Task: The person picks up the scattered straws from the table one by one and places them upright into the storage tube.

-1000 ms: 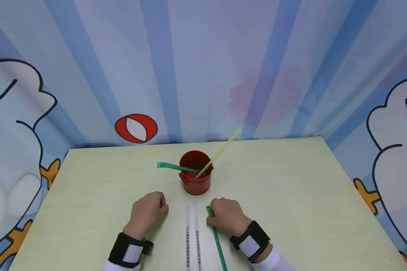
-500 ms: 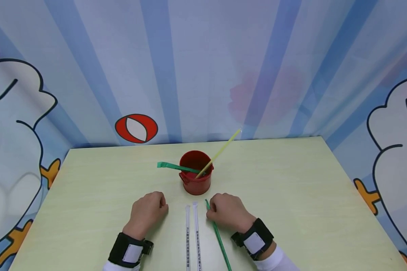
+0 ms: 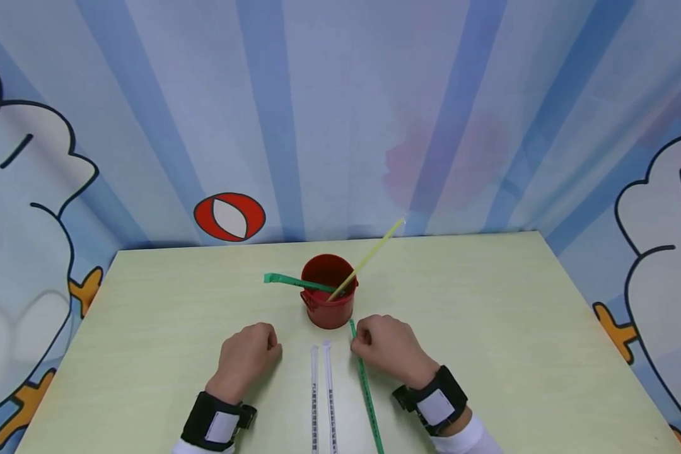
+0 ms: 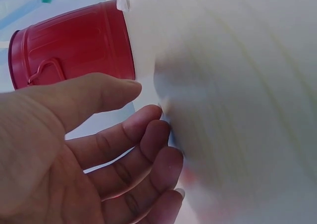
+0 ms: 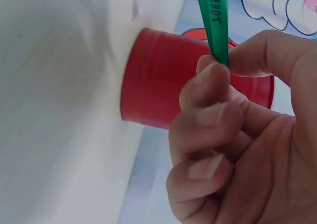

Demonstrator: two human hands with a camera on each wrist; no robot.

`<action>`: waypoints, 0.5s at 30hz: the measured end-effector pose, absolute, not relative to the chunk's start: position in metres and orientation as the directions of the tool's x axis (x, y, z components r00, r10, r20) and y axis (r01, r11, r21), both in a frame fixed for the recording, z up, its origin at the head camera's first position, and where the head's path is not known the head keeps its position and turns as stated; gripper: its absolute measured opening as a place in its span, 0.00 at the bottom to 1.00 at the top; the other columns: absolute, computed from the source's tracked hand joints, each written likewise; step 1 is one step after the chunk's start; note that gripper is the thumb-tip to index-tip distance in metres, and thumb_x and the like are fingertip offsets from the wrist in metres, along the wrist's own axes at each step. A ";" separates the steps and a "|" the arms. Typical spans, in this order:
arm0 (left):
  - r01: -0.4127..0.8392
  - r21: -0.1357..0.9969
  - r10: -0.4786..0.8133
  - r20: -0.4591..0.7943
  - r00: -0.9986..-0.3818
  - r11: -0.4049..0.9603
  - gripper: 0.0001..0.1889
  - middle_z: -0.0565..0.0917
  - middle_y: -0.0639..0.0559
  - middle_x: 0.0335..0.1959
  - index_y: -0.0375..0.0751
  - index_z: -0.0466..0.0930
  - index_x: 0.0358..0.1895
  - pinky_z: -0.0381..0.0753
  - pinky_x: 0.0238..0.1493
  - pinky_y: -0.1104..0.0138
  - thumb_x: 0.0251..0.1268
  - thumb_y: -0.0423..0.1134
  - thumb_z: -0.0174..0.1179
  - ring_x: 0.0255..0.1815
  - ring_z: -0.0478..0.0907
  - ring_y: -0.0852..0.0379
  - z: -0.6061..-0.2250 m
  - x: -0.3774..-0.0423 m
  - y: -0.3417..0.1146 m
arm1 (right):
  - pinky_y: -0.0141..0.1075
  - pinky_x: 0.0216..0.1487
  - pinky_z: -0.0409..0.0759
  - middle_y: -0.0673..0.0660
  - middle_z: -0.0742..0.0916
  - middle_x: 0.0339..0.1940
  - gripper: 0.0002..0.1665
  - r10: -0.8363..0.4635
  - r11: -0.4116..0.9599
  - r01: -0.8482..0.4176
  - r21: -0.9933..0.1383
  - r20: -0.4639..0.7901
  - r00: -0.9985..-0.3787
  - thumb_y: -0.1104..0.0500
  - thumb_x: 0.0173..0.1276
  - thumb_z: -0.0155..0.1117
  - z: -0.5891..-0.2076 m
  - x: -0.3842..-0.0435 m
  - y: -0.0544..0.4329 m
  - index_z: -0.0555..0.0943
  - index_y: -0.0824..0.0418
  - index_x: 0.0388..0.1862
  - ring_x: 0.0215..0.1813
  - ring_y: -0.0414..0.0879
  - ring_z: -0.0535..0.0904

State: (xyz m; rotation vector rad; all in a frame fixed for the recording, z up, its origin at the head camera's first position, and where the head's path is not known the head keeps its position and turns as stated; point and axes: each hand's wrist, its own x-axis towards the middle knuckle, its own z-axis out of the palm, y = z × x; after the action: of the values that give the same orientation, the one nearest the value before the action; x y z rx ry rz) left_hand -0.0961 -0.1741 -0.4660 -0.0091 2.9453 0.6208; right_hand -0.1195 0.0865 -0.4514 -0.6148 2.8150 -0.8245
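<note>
My right hand (image 3: 390, 348) pinches a green wrapped straw (image 3: 367, 397) between thumb and index finger; printed lettering shows on its wrapper in the right wrist view. The straw's far tip lies just in front of a small red bucket (image 3: 330, 313). Inside the bucket lean another green wrapped straw (image 3: 286, 279) and a yellow straw (image 3: 374, 250), both sticking out over the rim. Resting on the table to the left, my left hand (image 3: 248, 356) has loosely curled fingers and holds nothing. In the left wrist view its fingertips (image 4: 168, 167) touch the tabletop.
Two white paper-wrapped straws (image 3: 314, 397) lie side by side on the pale table (image 3: 488, 328), between the hands. Behind the table hangs a blue striped backdrop (image 3: 346, 126) with cartoon figures.
My right hand has moved forward and slightly right, drawing the green wrapped straw along toward the bucket. The left hand, the bucket and the white straws stay where they were.
</note>
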 end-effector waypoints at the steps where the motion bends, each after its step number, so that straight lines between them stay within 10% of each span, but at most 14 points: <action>1: -0.032 0.401 0.022 -0.130 -0.991 0.916 0.08 0.75 0.52 0.20 0.41 0.79 0.27 0.66 0.25 0.66 0.63 0.33 0.67 0.23 0.70 0.56 -0.466 -0.096 -0.174 | 0.31 0.24 0.56 0.43 0.64 0.13 0.18 -0.416 0.765 -0.338 -0.549 -0.020 -0.909 0.62 0.62 0.61 -0.450 -0.120 0.087 0.71 0.52 0.14 0.21 0.37 0.62; 15: -0.056 0.394 0.004 -0.149 -0.989 0.917 0.08 0.74 0.52 0.19 0.41 0.79 0.26 0.66 0.25 0.66 0.63 0.33 0.66 0.22 0.70 0.56 -0.467 -0.097 -0.172 | 0.30 0.23 0.59 0.43 0.70 0.15 0.14 -0.335 0.756 -0.307 -0.578 0.061 -0.940 0.62 0.63 0.62 -0.430 -0.120 0.098 0.76 0.51 0.19 0.21 0.37 0.66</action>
State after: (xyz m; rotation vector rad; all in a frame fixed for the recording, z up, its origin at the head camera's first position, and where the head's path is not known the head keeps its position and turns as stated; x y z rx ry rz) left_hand -0.0967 -0.1721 -0.4669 -0.0404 2.9311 0.6096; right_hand -0.1199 0.0976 -0.4302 -0.5302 2.9000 -0.9429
